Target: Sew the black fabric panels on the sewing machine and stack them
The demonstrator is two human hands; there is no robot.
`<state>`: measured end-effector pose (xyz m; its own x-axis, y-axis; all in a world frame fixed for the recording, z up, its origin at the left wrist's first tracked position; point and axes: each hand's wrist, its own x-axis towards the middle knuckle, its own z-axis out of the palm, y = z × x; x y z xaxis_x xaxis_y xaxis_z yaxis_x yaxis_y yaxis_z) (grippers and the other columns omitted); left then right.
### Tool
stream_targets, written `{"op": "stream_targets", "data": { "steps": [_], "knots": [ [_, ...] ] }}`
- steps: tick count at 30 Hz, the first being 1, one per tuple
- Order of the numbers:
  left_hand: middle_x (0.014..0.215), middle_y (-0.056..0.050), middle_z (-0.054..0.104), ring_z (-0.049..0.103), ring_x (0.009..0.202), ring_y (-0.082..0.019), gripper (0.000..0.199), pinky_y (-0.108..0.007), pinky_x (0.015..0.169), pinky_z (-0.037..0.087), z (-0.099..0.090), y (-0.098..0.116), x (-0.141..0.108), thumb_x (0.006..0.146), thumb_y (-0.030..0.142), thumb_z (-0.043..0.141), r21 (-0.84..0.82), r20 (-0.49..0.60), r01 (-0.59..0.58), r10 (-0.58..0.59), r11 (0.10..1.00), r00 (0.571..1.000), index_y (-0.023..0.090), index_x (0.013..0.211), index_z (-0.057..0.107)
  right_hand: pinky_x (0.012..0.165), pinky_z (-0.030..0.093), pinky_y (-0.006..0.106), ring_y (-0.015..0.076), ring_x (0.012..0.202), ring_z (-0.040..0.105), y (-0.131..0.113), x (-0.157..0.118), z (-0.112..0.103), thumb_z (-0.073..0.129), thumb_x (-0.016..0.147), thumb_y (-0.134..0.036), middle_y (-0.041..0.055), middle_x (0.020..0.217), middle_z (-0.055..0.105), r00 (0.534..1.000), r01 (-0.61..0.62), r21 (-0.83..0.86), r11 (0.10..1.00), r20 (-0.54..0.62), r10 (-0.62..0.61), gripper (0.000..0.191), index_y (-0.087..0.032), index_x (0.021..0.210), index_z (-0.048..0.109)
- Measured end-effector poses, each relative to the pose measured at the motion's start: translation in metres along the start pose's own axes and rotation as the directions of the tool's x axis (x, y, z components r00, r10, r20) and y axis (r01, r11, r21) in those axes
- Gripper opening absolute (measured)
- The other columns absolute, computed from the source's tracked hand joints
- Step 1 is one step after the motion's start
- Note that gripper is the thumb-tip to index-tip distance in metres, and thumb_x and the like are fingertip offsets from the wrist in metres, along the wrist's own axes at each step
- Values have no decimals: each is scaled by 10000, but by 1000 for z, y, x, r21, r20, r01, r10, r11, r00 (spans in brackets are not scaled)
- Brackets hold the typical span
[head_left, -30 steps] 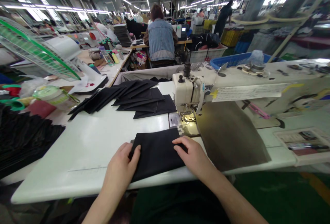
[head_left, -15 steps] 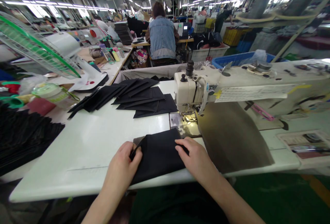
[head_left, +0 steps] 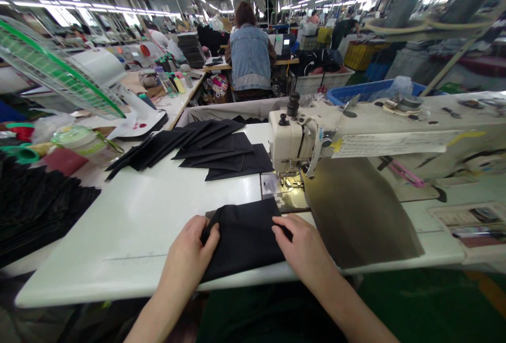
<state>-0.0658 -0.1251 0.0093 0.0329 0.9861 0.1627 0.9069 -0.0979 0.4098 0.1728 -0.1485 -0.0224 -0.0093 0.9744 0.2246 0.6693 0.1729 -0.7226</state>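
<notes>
A black fabric piece (head_left: 245, 237) lies at the front edge of the white sewing table (head_left: 118, 227), just before the needle plate. My left hand (head_left: 197, 243) pinches its left edge between thumb and fingers, where a fold stands up and a bit of greyish-brown material shows behind. On the right edge, my right hand (head_left: 296, 235) is closed with thumb and fingertips on the cloth. Beyond the piece is the sewing machine head (head_left: 290, 143), its lit presser foot (head_left: 291, 182) apart from the cloth.
Overlapping black fabric pieces (head_left: 221, 150) fan out behind, left of the machine. A dark fabric pile (head_left: 39, 206) and a green-rimmed fan (head_left: 59, 69) stand at left. A brown sheet (head_left: 359, 216) covers the table right of the needle. Ahead, a person in a denim vest (head_left: 250, 56) sits facing away.
The upright fold at the black piece's left side has sunk slightly, and the fabric lies a little flatter. Both hands keep their hold; the view has shifted slightly.
</notes>
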Motion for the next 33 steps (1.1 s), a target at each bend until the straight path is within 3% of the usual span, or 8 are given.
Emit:
{"op": "stream_targets", "data": {
  "steps": [13,17,20,22,26,33],
  "knots": [
    [665,-17,518,550,634,-233,294,-350,618,412,1,-2,1,887,447,404,-23,14,-10,11,1000,1000,272,651,385,785,591,336,224,864,736,-1,1,4,614,869,-92,55,920,760,999,17,-87,996,-46,-21,187,-184,957,750],
    [702,-14,556,564,646,-234,294,-343,626,416,-1,-2,2,877,508,466,-54,-7,56,-57,997,998,252,732,467,739,590,390,260,866,701,-3,1,0,611,903,-141,87,943,715,987,131,-264,956,-51,-150,129,-185,919,732],
    [667,11,561,556,604,-216,270,-322,612,403,-6,-2,3,912,483,468,-92,19,167,-166,982,986,244,793,502,879,567,450,299,1050,664,2,0,-3,554,948,-156,136,1141,691,941,302,-339,891,-46,-336,160,-173,917,710],
    [640,19,555,557,601,-205,213,-307,612,393,-8,-3,4,916,384,479,-95,51,210,-206,973,977,242,759,487,921,555,448,285,1081,663,9,-3,-2,486,994,-168,142,1169,694,903,388,-333,860,-48,-426,207,-161,967,692],
    [681,10,586,580,657,-199,156,-290,624,389,-8,-6,3,884,260,538,-77,79,219,-213,973,974,231,740,485,915,552,449,276,1066,674,21,-10,2,450,1037,-234,148,1168,703,881,426,-325,844,-65,-469,233,-144,1047,665],
    [718,4,608,602,690,-197,167,-289,634,419,-7,-6,1,924,224,549,-45,85,204,-200,978,976,223,766,493,918,556,442,271,1078,679,22,-12,2,440,1047,-266,141,1174,706,879,432,-313,846,-62,-472,251,-160,1041,667]
  ]
}}
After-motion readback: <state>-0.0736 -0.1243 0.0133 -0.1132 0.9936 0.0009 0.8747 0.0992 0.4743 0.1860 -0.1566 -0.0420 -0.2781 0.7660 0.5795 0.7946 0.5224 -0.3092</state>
